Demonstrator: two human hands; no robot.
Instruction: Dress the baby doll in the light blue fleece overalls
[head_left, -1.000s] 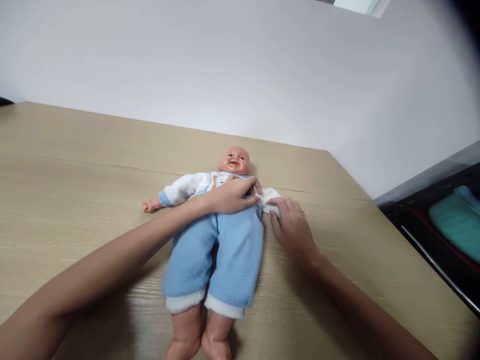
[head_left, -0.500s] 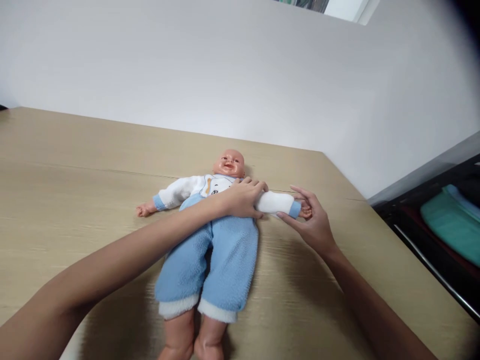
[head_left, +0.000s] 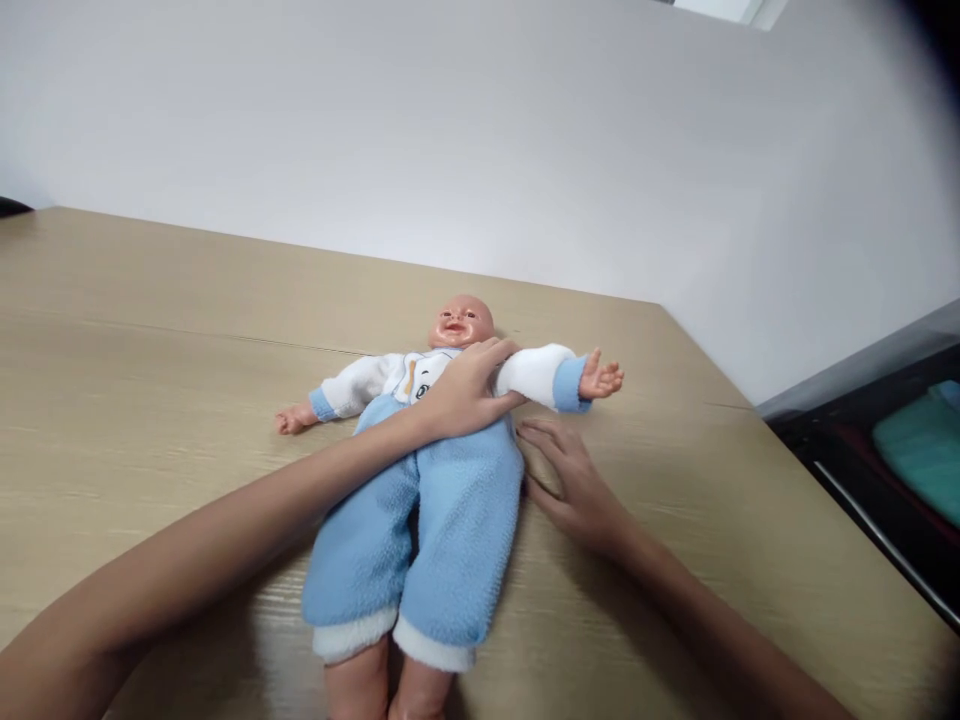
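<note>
A baby doll [head_left: 465, 510] lies on its back on the wooden table, head at the far side, in blue fleece trousers and a white top with blue cuffs. My left hand [head_left: 472, 390] reaches across its chest, with the fingers wrapped round the upper part of the doll's arm on the right. That white sleeve [head_left: 536, 375] sticks out past my fingers, raised off the table, its plastic hand spread. Beside the doll's hip, below the sleeve, my right hand [head_left: 570, 480] has its thumb and fingers apart and holds nothing. The doll's feet are cut off by the lower edge.
The wooden table [head_left: 150, 400] extends around the doll and meets a pale wall [head_left: 337, 130] at the back. Past its right edge stands a black container or frame [head_left: 840, 460] with green fabric [head_left: 919, 450] in it.
My right hand has let go of the doll's cuff and moved down and left to its side. The doll's sleeve now points up more. My left hand stays at the doll's upper arm.
</note>
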